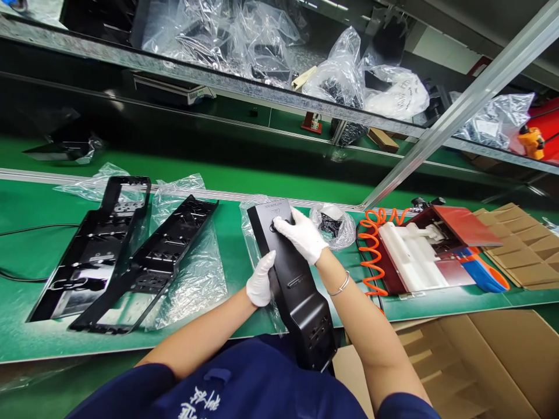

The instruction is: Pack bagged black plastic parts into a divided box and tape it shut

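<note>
A long black plastic housing (288,262) lies tilted in front of me, its lower end close to my shirt. My left hand (261,281), in a white glove, grips its left edge, with the thumb on top and the other fingers hidden beneath. Across the upper part, my white-gloved right hand (303,234) holds the right side, one digit pressing by a small round opening. Whether a small piece sits under that digit is hidden. To the left rest two more black housings, one open frame (94,250) and another (161,250), hollow sides up, on clear plastic film (198,285).
A bag of small black parts (332,226) lies right of the housing. Beyond it are a coiled orange air hose (371,256), a red-and-white machine (413,256) and cardboard dividers (519,244). A metal shelf rail (244,78) and slanted post (458,105) stand behind.
</note>
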Tool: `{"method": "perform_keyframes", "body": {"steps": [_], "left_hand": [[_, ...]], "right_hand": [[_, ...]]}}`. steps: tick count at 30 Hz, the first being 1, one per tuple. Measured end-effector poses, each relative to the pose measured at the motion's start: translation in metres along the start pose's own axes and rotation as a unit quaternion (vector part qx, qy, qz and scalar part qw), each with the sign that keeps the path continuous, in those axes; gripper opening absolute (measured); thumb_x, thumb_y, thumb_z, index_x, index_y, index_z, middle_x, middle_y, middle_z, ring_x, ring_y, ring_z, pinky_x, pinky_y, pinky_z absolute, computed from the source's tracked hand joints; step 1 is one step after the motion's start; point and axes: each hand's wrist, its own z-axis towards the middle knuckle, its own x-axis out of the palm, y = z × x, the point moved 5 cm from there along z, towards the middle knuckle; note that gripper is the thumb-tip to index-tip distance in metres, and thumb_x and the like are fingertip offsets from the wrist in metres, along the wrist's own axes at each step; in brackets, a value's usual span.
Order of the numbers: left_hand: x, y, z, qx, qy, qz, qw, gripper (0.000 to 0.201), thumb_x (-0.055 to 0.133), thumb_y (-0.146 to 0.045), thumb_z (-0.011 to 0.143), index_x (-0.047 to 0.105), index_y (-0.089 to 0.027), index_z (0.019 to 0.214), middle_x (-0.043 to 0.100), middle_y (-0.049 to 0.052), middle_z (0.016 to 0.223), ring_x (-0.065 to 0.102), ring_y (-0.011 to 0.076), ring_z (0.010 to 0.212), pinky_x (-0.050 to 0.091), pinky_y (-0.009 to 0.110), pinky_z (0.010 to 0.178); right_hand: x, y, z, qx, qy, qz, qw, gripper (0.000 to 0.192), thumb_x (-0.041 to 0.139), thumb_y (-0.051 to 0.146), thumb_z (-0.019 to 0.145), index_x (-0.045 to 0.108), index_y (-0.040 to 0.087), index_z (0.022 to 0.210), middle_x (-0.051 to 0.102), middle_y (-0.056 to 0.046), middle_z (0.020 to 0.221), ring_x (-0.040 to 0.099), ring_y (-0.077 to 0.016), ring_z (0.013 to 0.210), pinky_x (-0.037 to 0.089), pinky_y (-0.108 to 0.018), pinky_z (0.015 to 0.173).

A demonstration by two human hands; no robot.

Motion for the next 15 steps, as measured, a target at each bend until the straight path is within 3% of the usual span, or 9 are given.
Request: {"method": "perform_keyframes", "body": {"steps": [6, 10, 15], "left_hand": [[0.011, -0.003, -0.008, -0.019, 0.016, 0.000, 1.000, 0.045, 0.077, -0.052, 0.070, 0.075, -0.020, 0.102, 0.078, 0.008, 0.108, 0.059, 0.0337, 0.128, 0.044, 0.045, 0.116], [0.014, -0.002, -0.012, -0.043, 0.020, -0.013, 0.999, 0.048, 0.076, -0.052, 0.069, 0.074, -0.018, 0.104, 0.076, 0.012, 0.115, 0.058, 0.0375, 0.129, 0.045, 0.051, 0.114], [-0.002, -0.001, -0.010, 0.012, -0.038, 0.011, 0.999, 0.031, 0.075, -0.046, 0.070, 0.076, -0.022, 0.090, 0.079, 0.007, 0.104, 0.055, 0.0336, 0.133, 0.046, 0.043, 0.115]], "right_hand": [[-0.012, 0.008, 0.005, -0.022, 0.024, -0.145, 0.989, 0.041, 0.064, 0.057, 0.084, 0.060, 0.021, 0.104, 0.071, -0.004, 0.097, 0.065, -0.0220, 0.087, 0.052, -0.036, 0.078], [-0.010, 0.008, 0.005, -0.029, 0.049, -0.057, 0.997, 0.044, 0.068, 0.054, 0.083, 0.058, 0.022, 0.113, 0.071, -0.005, 0.106, 0.067, -0.0215, 0.093, 0.054, -0.035, 0.082], [-0.002, -0.001, 0.004, -0.019, 0.015, -0.022, 0.999, 0.056, 0.072, 0.050, 0.082, 0.053, 0.022, 0.126, 0.070, -0.006, 0.116, 0.066, -0.0221, 0.104, 0.054, -0.039, 0.093]]}}
